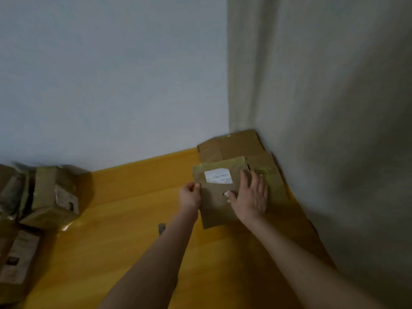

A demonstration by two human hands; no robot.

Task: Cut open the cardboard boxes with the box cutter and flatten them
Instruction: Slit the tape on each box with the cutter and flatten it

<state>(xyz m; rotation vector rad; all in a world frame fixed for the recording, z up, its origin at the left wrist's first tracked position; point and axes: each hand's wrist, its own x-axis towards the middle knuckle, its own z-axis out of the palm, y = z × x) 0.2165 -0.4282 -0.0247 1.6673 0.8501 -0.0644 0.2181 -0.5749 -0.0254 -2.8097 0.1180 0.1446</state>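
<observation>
Our left hand (190, 198) pinches a flattened brown cardboard box (217, 197) by its left edge, our right hand (252, 198) pressing it open-palmed, far right beside a beige curtain (323, 108); yellow wooden floor (133, 219) stretches left

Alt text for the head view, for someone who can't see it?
A flattened box lies on a cardboard pile; the left hand pinches its left edge, the right hand rests flat on it. Unflattened boxes sit at left.
</observation>
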